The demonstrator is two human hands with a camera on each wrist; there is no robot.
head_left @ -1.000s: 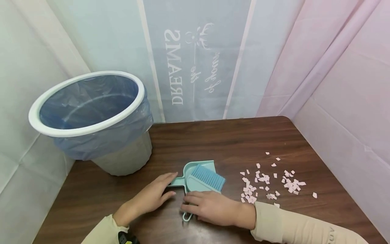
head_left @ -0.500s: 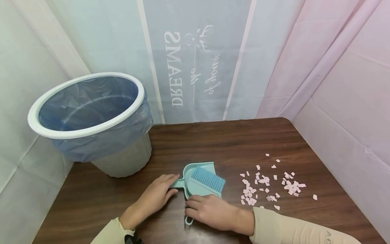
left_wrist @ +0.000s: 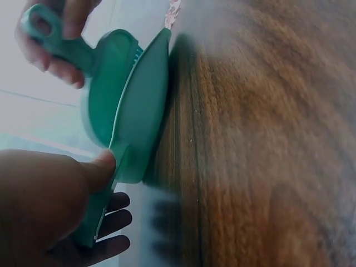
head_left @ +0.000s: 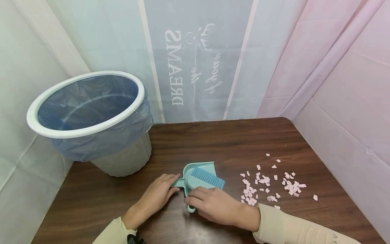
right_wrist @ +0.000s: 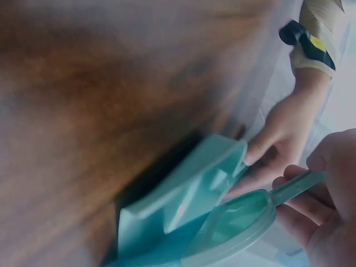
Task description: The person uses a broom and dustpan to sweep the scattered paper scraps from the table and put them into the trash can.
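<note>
A light teal dustpan (head_left: 189,167) lies on the wooden table, its wide mouth facing right. My left hand (head_left: 156,193) pinches its handle, the thumb on top and the other fingers beneath, as the left wrist view shows. Across the pan rests a matching hand brush (head_left: 208,178) with blue bristles. My right hand (head_left: 214,205) grips the brush by its handle (right_wrist: 297,186), whose looped end pokes out below the fingers. In the left wrist view the brush handle is tilted up off the table. Small scraps of paper (head_left: 250,193) lie to the right of the pan.
A bin (head_left: 134,154) with a white rim (head_left: 139,96) and a blue plastic liner stands at the back left of the table (head_left: 213,142). Another cluster of scraps (head_left: 293,187) lies farther right. Hanging cloth (head_left: 198,112) surrounds the table at the back and sides.
My left hand has shifted slightly right along the dustpan handle. The brush's looped end has come up and away from me with my right hand. The paper scraps have not moved.
</note>
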